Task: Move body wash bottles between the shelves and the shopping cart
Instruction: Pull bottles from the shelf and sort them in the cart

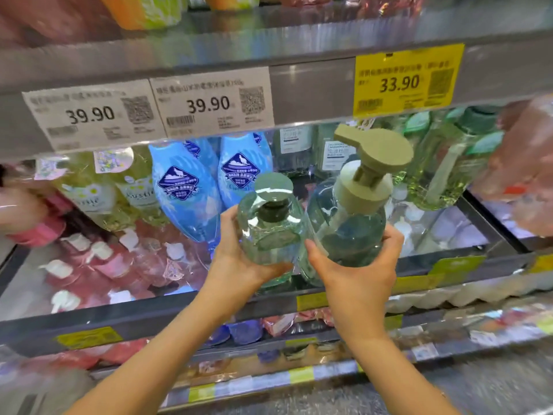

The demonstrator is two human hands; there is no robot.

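My left hand grips a clear greenish body wash bottle with a dark green pump top. My right hand grips a second, larger clear bottle with an olive pump head. Both bottles are held side by side, nearly touching, in front of the middle shelf. Similar green-capped bottles stand on that shelf to the right. The shopping cart is not in view.
Blue bottles and yellow-green bottles stand behind my hands. Pink bottles lie lower left. The upper shelf edge carries price tags: white 39.90 and yellow 33.90. Lower shelves hold more packages.
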